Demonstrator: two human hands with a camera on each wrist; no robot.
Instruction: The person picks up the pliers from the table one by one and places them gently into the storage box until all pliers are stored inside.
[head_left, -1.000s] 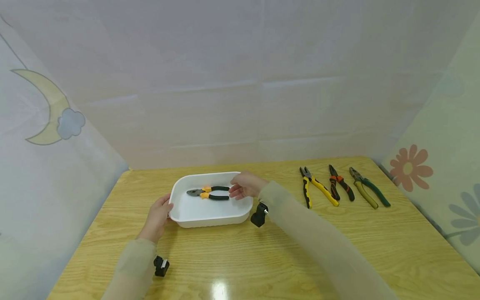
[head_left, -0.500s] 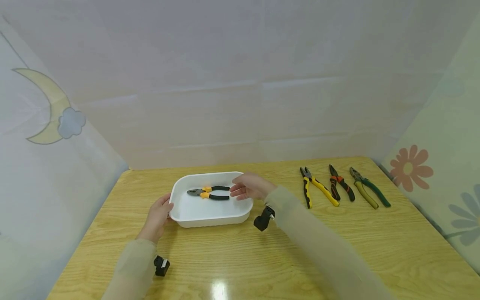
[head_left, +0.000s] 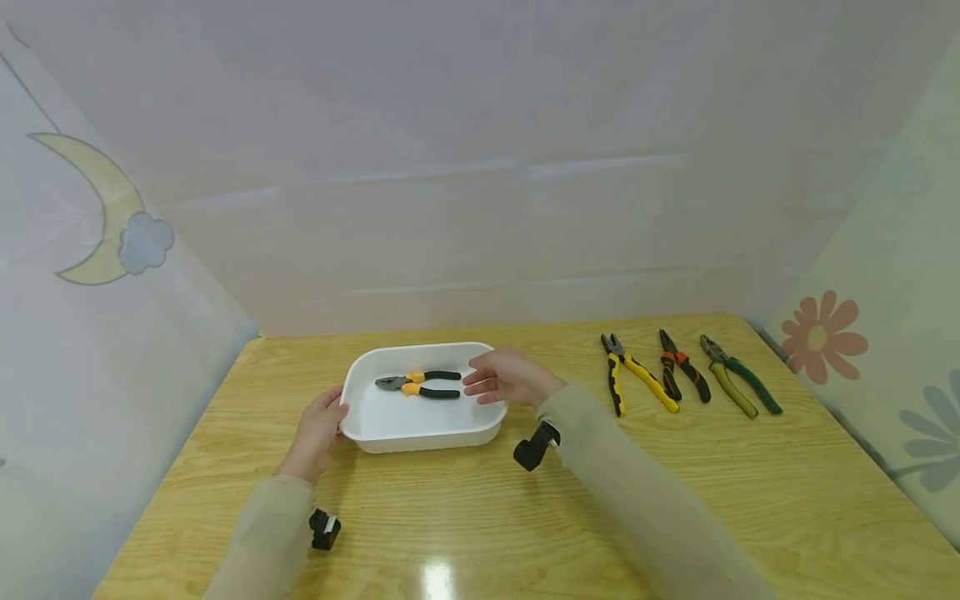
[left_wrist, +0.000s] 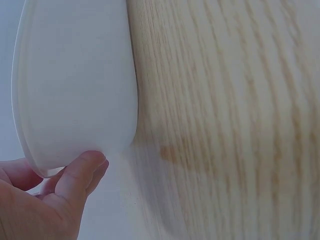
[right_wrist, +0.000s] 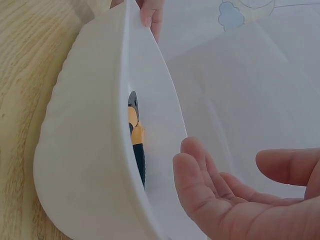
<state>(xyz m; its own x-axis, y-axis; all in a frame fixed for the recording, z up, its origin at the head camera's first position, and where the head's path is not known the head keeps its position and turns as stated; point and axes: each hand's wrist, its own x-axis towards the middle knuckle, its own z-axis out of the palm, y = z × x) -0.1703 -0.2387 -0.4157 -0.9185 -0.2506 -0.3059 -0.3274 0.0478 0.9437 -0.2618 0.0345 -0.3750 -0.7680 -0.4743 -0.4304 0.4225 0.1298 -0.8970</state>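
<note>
A white plastic tray [head_left: 375,417] with rounded corners stands on the table. Inside it lie pliers [head_left: 411,388] with black-and-orange handles, their nose to the left and the grips spread towards the right. My left hand [head_left: 313,437] pinches the tray's left end between thumb and fingers; the left wrist view shows that hand [left_wrist: 60,200] at the rim of the tray wall [left_wrist: 75,85]. Over the tray's right end is my right hand [head_left: 510,379], just beyond the handle ends. In the right wrist view its fingers [right_wrist: 192,180] are loosely bent, thumb apart, holding nothing.
On the right of the wooden table [head_left: 465,517] lie yellow-and-black pliers [head_left: 633,375], red-and-black pliers [head_left: 684,367] and green-handled pliers [head_left: 738,375] in a row. A pale wall sheet [head_left: 420,208] rises behind the table's back edge.
My right hand has drifted slightly to the right, away from the handle ends of the pliers in the tray. The left hand keeps its hold on the tray, and the pliers lie as before.
</note>
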